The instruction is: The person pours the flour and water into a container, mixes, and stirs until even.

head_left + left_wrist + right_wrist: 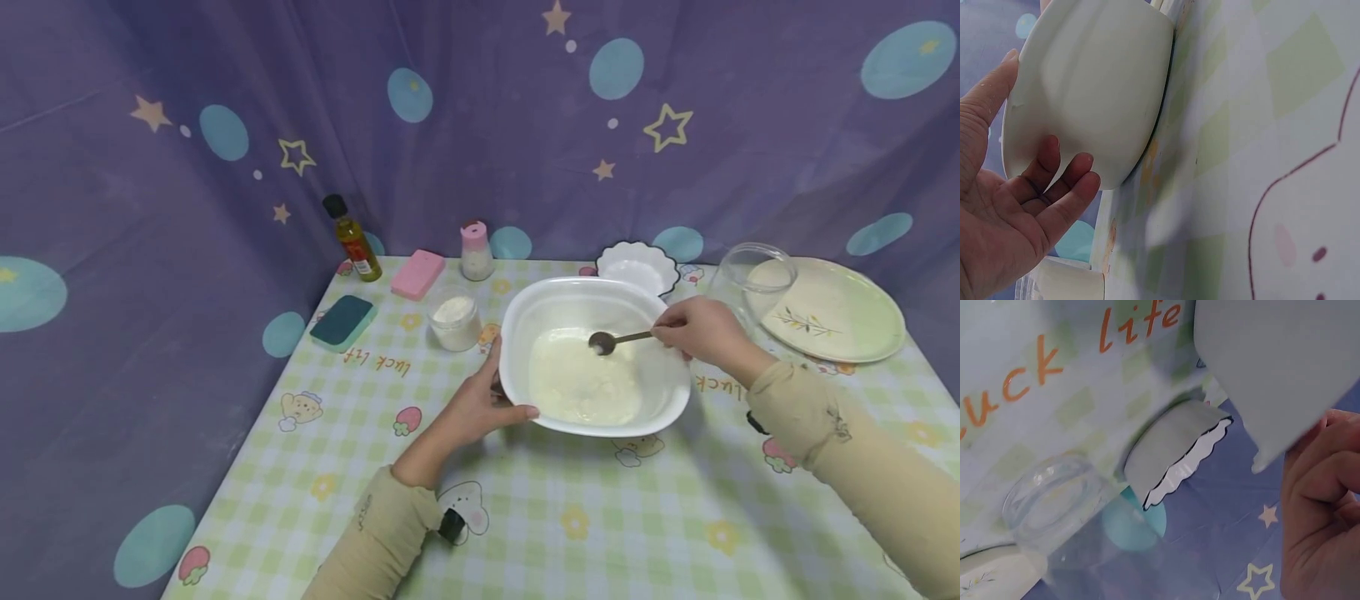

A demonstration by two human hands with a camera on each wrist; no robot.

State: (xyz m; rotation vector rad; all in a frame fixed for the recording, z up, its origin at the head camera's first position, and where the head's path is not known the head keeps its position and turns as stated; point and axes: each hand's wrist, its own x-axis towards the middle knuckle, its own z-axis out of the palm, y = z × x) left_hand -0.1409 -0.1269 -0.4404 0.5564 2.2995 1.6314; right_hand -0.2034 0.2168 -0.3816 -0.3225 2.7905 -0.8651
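Note:
A white basin (517, 367) stands at mid-table with pale, creamy contents (585, 379) spread over its bottom. My left hand (480, 404) grips its near left side, thumb at the rim; in the left wrist view, bent fingers (1060, 215) lie by the outer wall. Over the basin's right rim, my right hand (701, 329) pinches the thin handle of a dark brown measuring spoon (602, 342). Its bowl hangs over the contents with a bit of white in it. In the right wrist view the basin wall hides the spoon.
Left of the basin stand a jar of white powder (455, 321), a pink-capped shaker (476, 250), an oil bottle (356, 246), a pink sponge (418, 275) and a green sponge (343, 323). Behind and right are a scalloped dish (637, 260), a clear glass bowl (738, 279) and an oval plate (862, 308).

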